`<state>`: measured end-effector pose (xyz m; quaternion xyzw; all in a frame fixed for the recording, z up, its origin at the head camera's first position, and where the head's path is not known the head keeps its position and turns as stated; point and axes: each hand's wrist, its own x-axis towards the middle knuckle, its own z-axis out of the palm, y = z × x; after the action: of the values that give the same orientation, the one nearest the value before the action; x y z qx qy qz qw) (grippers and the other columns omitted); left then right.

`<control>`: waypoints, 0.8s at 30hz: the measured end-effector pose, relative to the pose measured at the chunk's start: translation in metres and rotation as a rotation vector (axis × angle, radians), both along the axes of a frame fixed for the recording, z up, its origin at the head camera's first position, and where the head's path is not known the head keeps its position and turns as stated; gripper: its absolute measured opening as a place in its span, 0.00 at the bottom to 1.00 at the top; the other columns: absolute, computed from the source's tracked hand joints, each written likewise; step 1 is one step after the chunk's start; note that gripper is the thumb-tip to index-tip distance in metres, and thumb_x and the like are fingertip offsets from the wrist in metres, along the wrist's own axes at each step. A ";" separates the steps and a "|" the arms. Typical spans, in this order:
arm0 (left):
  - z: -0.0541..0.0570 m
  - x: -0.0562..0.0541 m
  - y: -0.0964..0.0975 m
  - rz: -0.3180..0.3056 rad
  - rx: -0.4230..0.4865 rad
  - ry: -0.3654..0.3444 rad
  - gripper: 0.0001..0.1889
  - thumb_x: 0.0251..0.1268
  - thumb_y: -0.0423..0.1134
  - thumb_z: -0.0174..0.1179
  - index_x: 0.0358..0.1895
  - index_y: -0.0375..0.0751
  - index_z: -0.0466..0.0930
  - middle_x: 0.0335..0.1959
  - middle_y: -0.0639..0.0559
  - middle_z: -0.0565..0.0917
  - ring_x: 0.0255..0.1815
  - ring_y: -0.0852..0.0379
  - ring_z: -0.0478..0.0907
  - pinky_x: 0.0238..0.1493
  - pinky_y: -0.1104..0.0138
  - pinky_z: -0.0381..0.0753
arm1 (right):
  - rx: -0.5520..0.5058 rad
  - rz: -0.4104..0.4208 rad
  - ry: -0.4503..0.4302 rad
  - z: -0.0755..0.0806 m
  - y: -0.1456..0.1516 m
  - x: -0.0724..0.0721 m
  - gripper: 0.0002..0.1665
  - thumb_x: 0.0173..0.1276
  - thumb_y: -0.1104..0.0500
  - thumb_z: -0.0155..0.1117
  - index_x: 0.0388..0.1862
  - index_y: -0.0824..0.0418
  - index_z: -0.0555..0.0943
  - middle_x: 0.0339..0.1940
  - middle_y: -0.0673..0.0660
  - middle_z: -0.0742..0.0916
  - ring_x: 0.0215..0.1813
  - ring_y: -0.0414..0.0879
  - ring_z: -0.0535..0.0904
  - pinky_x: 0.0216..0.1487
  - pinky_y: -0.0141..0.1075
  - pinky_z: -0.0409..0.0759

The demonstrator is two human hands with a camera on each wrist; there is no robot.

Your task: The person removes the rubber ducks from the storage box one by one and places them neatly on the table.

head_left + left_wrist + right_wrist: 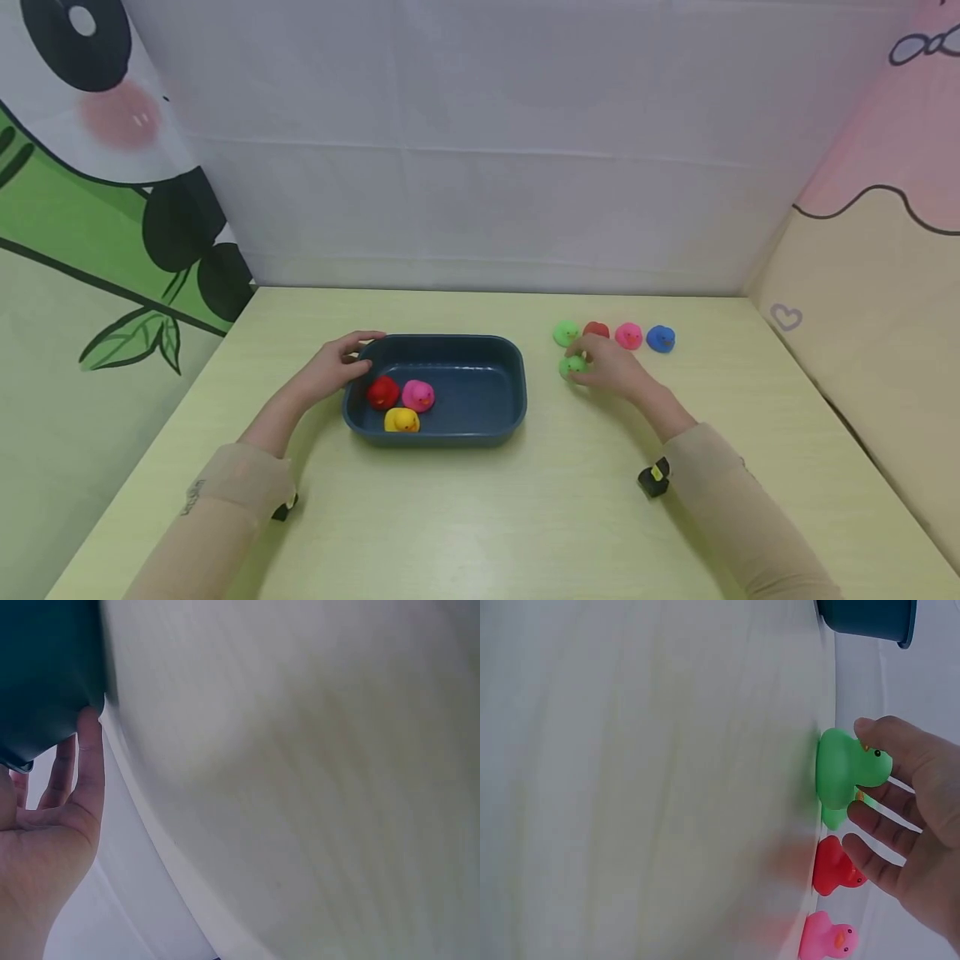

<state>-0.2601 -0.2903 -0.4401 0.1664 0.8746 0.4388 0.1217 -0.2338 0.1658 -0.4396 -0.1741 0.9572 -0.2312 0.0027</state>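
Note:
My left hand [333, 365] holds the left end of a dark blue tray [476, 396], thumb over the rim and fingers along the outer wall. Inside the tray's left half sit a red duck [383, 392], a pink duck [418, 396] and a yellow duck [402, 420]. Over on the right, my right hand [613, 367] pinches a green toy duck [841, 769] by its head between thumb and fingers. In the right wrist view that duck stands upright, its base close against the table. The other fingers are spread beside it.
Behind the right hand, a row holds another green duck [566, 333], a red duck [596, 329], a pink duck [628, 336] and a blue duck [661, 338]. A white cloth [480, 167] rises at the table's far edge, with printed panels at both sides.

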 end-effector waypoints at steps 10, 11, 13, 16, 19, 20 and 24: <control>-0.001 -0.004 -0.001 -0.004 0.003 0.011 0.25 0.68 0.35 0.52 0.69 0.49 0.63 0.68 0.34 0.63 0.60 0.32 0.69 0.53 0.51 0.77 | 0.008 0.015 0.003 0.004 0.005 0.006 0.20 0.56 0.58 0.71 0.49 0.59 0.81 0.45 0.55 0.84 0.44 0.52 0.77 0.43 0.42 0.79; -0.001 -0.004 -0.001 -0.007 0.001 0.012 0.26 0.68 0.35 0.52 0.69 0.49 0.63 0.69 0.34 0.63 0.60 0.32 0.69 0.54 0.51 0.77 | 0.008 0.017 0.007 0.004 0.006 0.007 0.20 0.56 0.58 0.70 0.49 0.59 0.82 0.45 0.56 0.84 0.44 0.52 0.77 0.43 0.42 0.79; 0.000 -0.004 -0.001 -0.013 0.002 0.016 0.26 0.68 0.35 0.52 0.69 0.48 0.63 0.68 0.34 0.63 0.60 0.31 0.69 0.53 0.51 0.77 | 0.010 0.025 0.009 0.005 0.007 0.007 0.20 0.56 0.58 0.70 0.49 0.59 0.81 0.46 0.55 0.84 0.45 0.52 0.77 0.44 0.42 0.79; 0.000 -0.004 -0.001 -0.020 0.005 0.018 0.26 0.68 0.34 0.52 0.69 0.47 0.63 0.67 0.32 0.63 0.58 0.32 0.71 0.50 0.54 0.79 | 0.004 0.036 -0.004 0.004 0.009 0.007 0.19 0.57 0.59 0.70 0.49 0.58 0.82 0.46 0.54 0.84 0.45 0.51 0.77 0.44 0.40 0.78; 0.000 -0.004 -0.001 -0.018 0.008 0.014 0.26 0.68 0.35 0.52 0.68 0.47 0.63 0.66 0.32 0.65 0.57 0.34 0.72 0.45 0.60 0.80 | -0.007 0.051 -0.019 0.003 0.009 0.007 0.19 0.57 0.60 0.69 0.49 0.59 0.81 0.46 0.55 0.84 0.45 0.51 0.77 0.43 0.39 0.78; -0.001 -0.004 -0.002 -0.017 0.007 0.013 0.25 0.68 0.35 0.53 0.68 0.47 0.63 0.65 0.32 0.65 0.56 0.34 0.73 0.44 0.61 0.80 | -0.009 0.052 -0.025 0.003 0.009 0.007 0.19 0.57 0.60 0.69 0.49 0.59 0.81 0.45 0.55 0.84 0.44 0.51 0.77 0.42 0.39 0.78; -0.001 -0.004 -0.002 -0.014 -0.010 0.014 0.25 0.68 0.36 0.53 0.68 0.49 0.64 0.65 0.33 0.66 0.56 0.36 0.73 0.47 0.59 0.80 | -0.017 0.058 -0.031 0.003 0.008 0.007 0.20 0.57 0.60 0.69 0.50 0.59 0.81 0.47 0.55 0.84 0.45 0.51 0.77 0.44 0.40 0.79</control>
<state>-0.2643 -0.2924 -0.4411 0.1749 0.8764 0.4325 0.1194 -0.2269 0.1740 -0.4370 -0.1982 0.9496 -0.2416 0.0227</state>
